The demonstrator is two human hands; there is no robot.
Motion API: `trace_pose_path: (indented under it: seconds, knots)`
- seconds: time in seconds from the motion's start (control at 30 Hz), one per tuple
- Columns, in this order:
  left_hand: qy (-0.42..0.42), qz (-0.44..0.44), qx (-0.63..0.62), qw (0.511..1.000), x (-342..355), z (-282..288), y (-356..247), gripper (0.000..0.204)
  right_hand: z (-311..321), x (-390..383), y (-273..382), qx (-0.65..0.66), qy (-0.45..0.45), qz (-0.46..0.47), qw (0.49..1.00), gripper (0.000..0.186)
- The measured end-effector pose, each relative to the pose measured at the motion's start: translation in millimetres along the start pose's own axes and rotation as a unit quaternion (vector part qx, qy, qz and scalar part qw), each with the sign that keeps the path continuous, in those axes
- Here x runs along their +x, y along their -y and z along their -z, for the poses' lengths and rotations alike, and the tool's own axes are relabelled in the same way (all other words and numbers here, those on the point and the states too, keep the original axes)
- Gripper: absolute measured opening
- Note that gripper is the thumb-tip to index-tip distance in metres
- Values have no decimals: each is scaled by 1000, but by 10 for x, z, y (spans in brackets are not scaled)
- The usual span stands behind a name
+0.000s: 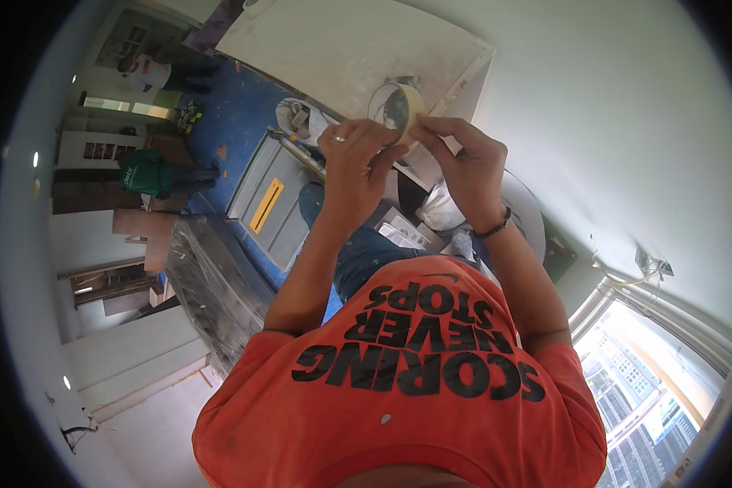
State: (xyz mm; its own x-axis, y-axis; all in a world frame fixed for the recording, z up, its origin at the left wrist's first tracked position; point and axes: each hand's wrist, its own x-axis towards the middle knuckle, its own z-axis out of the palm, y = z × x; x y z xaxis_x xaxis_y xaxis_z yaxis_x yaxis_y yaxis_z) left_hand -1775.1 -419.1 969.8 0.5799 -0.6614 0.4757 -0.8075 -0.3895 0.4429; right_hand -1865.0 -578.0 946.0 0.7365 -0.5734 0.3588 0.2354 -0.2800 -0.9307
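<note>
A roll of pale yellow masking tape [415, 108] is held up in front of my chest, its round hole facing left. My left hand [356, 167] grips the roll from below with bent fingers; a ring sits on one finger. At the lower right rim, the thumb and forefinger of my right hand [469, 169] are pinched together against the tape. Whether a loose tape end lies between them is too small to tell. Beyond the roll stretches a pale, stained board surface [350, 49].
Left of my legs, a grey panel with a yellow strip [267, 205] lies on the blue floor covering [240, 98]. A white sack [442, 207] lies near my feet. Plastic-wrapped material [211, 281] stands at left. Two people [145, 173] are farther off. A window [651, 390] is at right.
</note>
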Motion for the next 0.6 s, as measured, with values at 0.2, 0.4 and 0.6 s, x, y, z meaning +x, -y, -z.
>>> trace_pose_path:
  seconds: [0.2, 0.4, 0.6]
  knots:
    - [-6, -2, 6, 1000, 22, -16, 77, 18, 43, 89, -21, -31, 21, 10, 999, 17]
    - [-26, -25, 6, 999, -8, 8, 101, 18, -6, 119, -57, -13, 36, -33, 999, 14]
    - [-28, -40, 38, 998, -49, 45, 130, 19, -9, 110, -66, -27, 67, -25, 997, 11]
